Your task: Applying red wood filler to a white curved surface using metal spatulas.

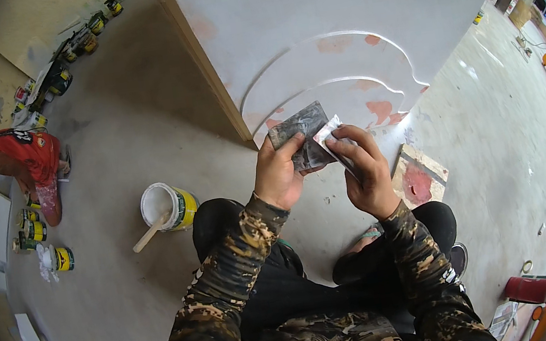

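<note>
My left hand (278, 175) grips a dark grey flat plate (302, 130) smeared with pale paste, thumb across its face. My right hand (365, 173) is closed on a smaller flat spreader (328, 135) coated with white paste. The spreader's edge meets or overlaps the plate's right side; whether they touch, I cannot tell. Just beyond both hands stands a pale grey panel (333, 1) with curved white lines and reddish patches. Left of my knee is a white and yellow bucket (185, 208) of pale paste, a wooden stick (151, 234) leaning in it.
A small board (432, 169) with red paste lies right of my right hand. Several cans (87, 41) line the left wall. A person in a red shirt (19, 159) bends down at the left. Near the lower right sits a red and dark green object (530, 289).
</note>
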Demonstrator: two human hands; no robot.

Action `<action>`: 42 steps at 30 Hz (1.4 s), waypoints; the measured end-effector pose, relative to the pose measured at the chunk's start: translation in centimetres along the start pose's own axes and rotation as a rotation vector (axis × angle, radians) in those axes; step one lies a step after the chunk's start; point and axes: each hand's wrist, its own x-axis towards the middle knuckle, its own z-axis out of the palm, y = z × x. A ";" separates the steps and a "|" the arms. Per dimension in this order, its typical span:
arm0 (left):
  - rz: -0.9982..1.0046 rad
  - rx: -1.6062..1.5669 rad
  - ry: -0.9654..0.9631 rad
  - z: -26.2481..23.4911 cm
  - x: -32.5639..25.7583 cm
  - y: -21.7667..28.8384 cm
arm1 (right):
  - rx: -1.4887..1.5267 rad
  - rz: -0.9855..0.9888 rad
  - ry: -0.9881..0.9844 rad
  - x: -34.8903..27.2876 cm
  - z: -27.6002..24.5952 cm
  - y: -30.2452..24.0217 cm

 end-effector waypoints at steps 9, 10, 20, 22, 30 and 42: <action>0.254 0.008 -0.010 -0.2 -0.1 0.8 | -0.415 -0.001 -0.058 -0.3 -1.8 2.7; 0.418 0.241 0.037 -0.7 0.0 0.9 | -0.381 -0.003 -0.003 0.2 -2.0 2.0; 0.428 0.301 0.039 -0.5 -0.2 0.3 | -0.427 -0.094 -0.063 1.1 -1.4 -0.5; 0.307 0.156 0.038 0.3 -0.5 0.9 | -0.035 0.017 0.105 0.9 -0.9 -0.3; 0.521 0.506 0.033 -0.8 -0.4 1.3 | -0.287 0.008 0.062 0.5 -2.0 1.6; 0.895 0.966 0.100 -1.2 -0.8 0.4 | -0.345 -0.065 -0.277 -0.6 -0.7 -0.6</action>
